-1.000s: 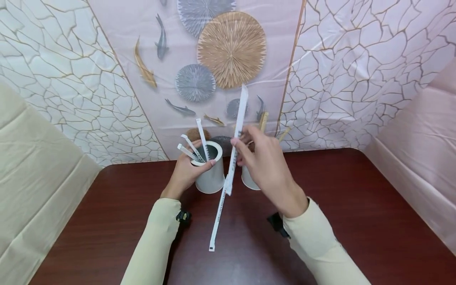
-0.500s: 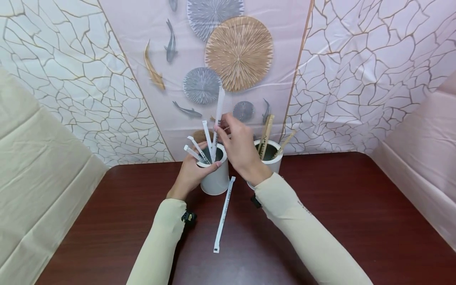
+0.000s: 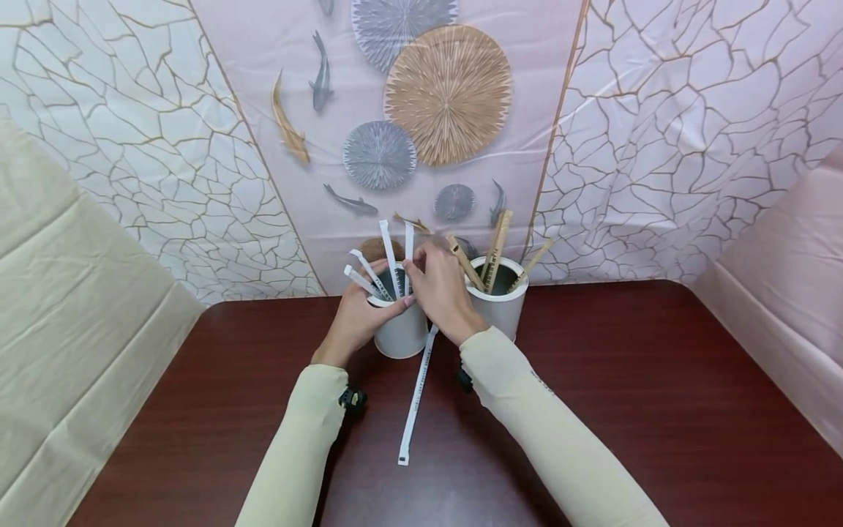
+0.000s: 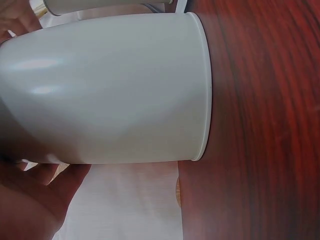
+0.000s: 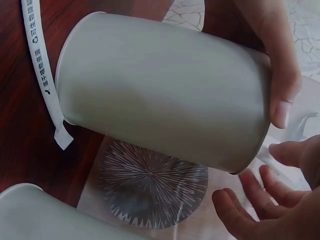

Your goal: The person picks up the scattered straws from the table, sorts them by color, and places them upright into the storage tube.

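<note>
Two pale grey cylindrical containers stand side by side. My left hand [image 3: 361, 320] grips the left container [image 3: 399, 333] near its rim, thumb across the front and fingers behind. Several white paper-wrapped straws [image 3: 388, 252] stick up out of it at different slants. At that rim's right side my right hand [image 3: 437, 282] has its thumb tip right at the rightmost upright wrapped straw [image 3: 409, 241]. In the right wrist view its thumb and fingers [image 5: 227, 205] are apart and loosely bent. One more white wrapped straw [image 3: 418, 399] with printed lettering lies on the table in front.
The right container [image 3: 498, 315] holds several tan paper-wrapped straws [image 3: 497, 249] and stands just beyond my right wrist. Both are on a dark red-brown wooden table [image 3: 593, 410]. A patterned cloth [image 3: 579, 183] hangs behind the table's back edge.
My right hand brought a white wrapped straw from the right over to the left container, and the straw slid down into it. My left hand stayed on the rim. The straw on the table stayed put.
</note>
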The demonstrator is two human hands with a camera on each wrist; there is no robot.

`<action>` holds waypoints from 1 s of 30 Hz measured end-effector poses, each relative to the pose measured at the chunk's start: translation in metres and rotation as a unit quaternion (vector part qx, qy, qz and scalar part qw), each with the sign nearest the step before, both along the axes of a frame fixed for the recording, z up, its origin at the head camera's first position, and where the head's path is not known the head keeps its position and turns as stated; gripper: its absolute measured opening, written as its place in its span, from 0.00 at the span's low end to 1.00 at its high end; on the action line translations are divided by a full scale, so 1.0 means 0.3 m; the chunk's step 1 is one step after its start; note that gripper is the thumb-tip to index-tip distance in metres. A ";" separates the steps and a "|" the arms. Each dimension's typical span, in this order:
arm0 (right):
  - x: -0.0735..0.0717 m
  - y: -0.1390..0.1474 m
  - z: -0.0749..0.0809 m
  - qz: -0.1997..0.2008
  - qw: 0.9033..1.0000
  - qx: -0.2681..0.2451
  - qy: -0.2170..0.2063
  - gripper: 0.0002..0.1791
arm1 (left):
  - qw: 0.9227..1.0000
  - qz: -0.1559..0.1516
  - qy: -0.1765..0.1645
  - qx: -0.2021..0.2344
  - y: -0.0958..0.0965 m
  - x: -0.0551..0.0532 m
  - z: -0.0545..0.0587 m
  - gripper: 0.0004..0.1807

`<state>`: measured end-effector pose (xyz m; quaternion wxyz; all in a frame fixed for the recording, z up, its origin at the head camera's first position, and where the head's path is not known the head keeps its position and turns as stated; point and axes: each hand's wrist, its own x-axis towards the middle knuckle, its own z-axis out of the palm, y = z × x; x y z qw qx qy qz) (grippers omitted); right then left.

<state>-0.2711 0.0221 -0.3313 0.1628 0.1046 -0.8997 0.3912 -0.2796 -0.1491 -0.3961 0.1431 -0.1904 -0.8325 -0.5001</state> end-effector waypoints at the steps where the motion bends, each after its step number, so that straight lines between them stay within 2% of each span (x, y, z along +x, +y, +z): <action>1: 0.000 0.002 -0.002 -0.004 1.000 0.000 -0.002 0.10 | 1.000 -0.002 0.000 0.001 0.001 0.000 -0.001 0.38; 4: 0.015 0.011 0.001 -0.003 1.000 0.004 -0.007 0.12 | 1.000 -0.002 -0.001 0.003 0.005 0.002 -0.003 0.38; 6: 0.044 0.018 0.012 0.009 1.000 0.015 -0.013 0.15 | 1.000 0.005 -0.005 0.002 0.007 0.003 -0.005 0.39; 10: 0.141 0.046 0.057 0.043 0.999 0.031 -0.007 0.18 | 1.000 0.016 -0.016 0.001 0.011 0.007 -0.004 0.41; 13: 0.205 0.080 0.093 0.063 0.998 0.005 -0.015 0.18 | 1.000 0.018 -0.019 -0.005 0.008 0.008 0.000 0.42; 15: 0.233 0.108 0.106 0.074 0.996 -0.024 -0.045 0.17 | 1.000 0.016 -0.019 -0.005 0.003 0.009 0.002 0.41; 17: 0.250 0.135 0.102 0.080 0.991 -0.053 -0.094 0.18 | 1.000 0.016 -0.019 -0.004 0.001 0.009 0.003 0.42; 20: 0.253 0.163 0.050 0.085 0.975 -0.102 -0.180 0.21 | 1.000 0.013 -0.021 -0.003 0.000 0.008 0.002 0.42; 23: 0.241 0.168 -0.051 0.080 0.950 -0.156 -0.258 0.23 | 0.999 0.020 -0.023 -0.010 0.001 0.009 0.000 0.42; 25: 0.237 0.157 -0.123 0.067 0.938 -0.175 -0.291 0.23 | 0.999 0.025 -0.023 -0.011 0.001 0.010 0.000 0.42; 27: 0.241 0.145 -0.185 0.056 0.938 -0.154 -0.305 0.23 | 0.999 0.025 -0.022 -0.011 0.001 0.011 0.000 0.42; 30: 0.254 0.125 -0.251 0.037 0.949 -0.090 -0.299 0.22 | 1.000 0.018 -0.019 -0.007 0.002 0.008 0.002 0.41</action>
